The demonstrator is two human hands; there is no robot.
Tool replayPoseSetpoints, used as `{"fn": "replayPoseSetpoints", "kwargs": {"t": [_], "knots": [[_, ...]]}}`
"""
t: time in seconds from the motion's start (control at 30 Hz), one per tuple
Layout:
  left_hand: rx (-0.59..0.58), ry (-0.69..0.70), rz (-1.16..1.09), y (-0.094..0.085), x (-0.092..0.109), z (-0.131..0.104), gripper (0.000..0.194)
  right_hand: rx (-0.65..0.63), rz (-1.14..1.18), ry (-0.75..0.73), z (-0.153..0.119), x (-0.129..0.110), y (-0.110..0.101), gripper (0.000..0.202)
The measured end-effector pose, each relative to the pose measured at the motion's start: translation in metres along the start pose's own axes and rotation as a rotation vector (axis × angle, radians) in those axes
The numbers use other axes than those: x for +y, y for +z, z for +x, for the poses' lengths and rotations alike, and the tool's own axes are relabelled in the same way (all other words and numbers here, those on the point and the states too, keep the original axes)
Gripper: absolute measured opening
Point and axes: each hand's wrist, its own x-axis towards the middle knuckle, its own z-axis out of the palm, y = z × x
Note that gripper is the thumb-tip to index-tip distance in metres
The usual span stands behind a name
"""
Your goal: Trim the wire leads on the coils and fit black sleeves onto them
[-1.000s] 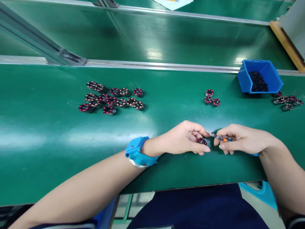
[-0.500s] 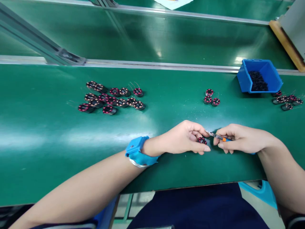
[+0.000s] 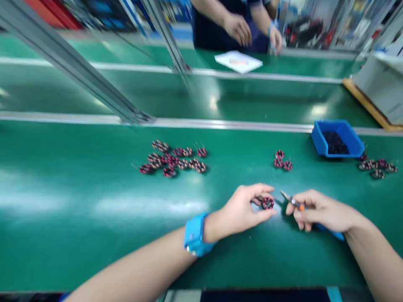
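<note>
My left hand [image 3: 244, 209], with a blue band at the wrist, holds a small round coil part [image 3: 267, 203] with a pink and black ring between thumb and fingers. Just right of it, my right hand [image 3: 317, 209] grips small cutters [image 3: 293, 201] with orange and blue handles. The cutter tips point toward the coil part, with a gap between them. Beyond my hands, a small cluster of similar coils [image 3: 278, 162] stands on the green table [image 3: 110, 251].
A larger group of coils [image 3: 170, 159] lies left of centre. At the right are a blue bin [image 3: 352, 138] of dark pieces and more coils [image 3: 378, 164]. A metal rail [image 3: 220, 124] crosses behind. Across the table, a person's hands [image 3: 238, 29] are near white paper [image 3: 252, 63].
The view has tilted up, bringing the person opposite into sight. The coil's ring now shows more fully between my left fingers, and the cutter tips are farther from my left hand.
</note>
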Motion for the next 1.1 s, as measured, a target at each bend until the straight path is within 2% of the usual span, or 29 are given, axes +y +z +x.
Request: {"fn": "replayPoseSetpoints", "kwargs": {"t": [0.1,0.2,0.27,0.33,0.37,0.4,0.47,0.53,0.63,0.8,0.93,1.1], "knots": [[0.197,0.216,0.419,-0.02,-0.018,-0.006,0.045,0.024,0.031,-0.036,0.007,0.009,0.002,0.022],[0.346,0.259,0.735,-0.054,-0.038,-0.013,0.047,0.028,0.028,-0.047,0.012,0.009,0.004,0.02],[0.479,0.273,0.926,-0.072,-0.044,-0.017,0.05,0.029,0.01,-0.045,0.012,0.004,0.008,0.018],[0.617,0.292,1.032,-0.078,-0.043,-0.017,0.054,0.027,-0.013,-0.031,0.01,-0.001,0.011,0.016],[0.652,0.301,1.033,-0.075,-0.042,-0.015,0.055,0.023,-0.018,-0.028,0.01,-0.003,0.012,0.015],[0.647,0.306,1.003,-0.069,-0.04,-0.011,0.055,0.016,-0.019,-0.029,0.01,-0.004,0.013,0.014],[0.537,0.301,0.904,-0.051,-0.038,0.002,0.057,-0.005,-0.015,-0.04,0.012,-0.004,0.015,0.013],[0.397,0.27,0.83,-0.032,-0.037,0.022,0.064,-0.022,-0.007,-0.056,0.015,-0.003,0.015,0.012],[0.31,0.221,0.776,-0.013,-0.036,0.056,0.067,-0.055,-0.004,-0.061,0.02,-0.002,0.013,0.009],[0.251,0.216,0.719,-0.006,-0.032,0.094,0.053,-0.085,0.008,-0.075,0.025,-0.004,0.007,0.007],[0.286,0.22,0.696,-0.005,-0.029,0.102,0.038,-0.019,0.019,-0.115,0.024,-0.004,0.005,0.007],[0.282,0.207,0.646,-0.001,-0.026,0.104,0.019,-0.007,0.03,-0.138,0.021,-0.001,0.006,0.009]]}}
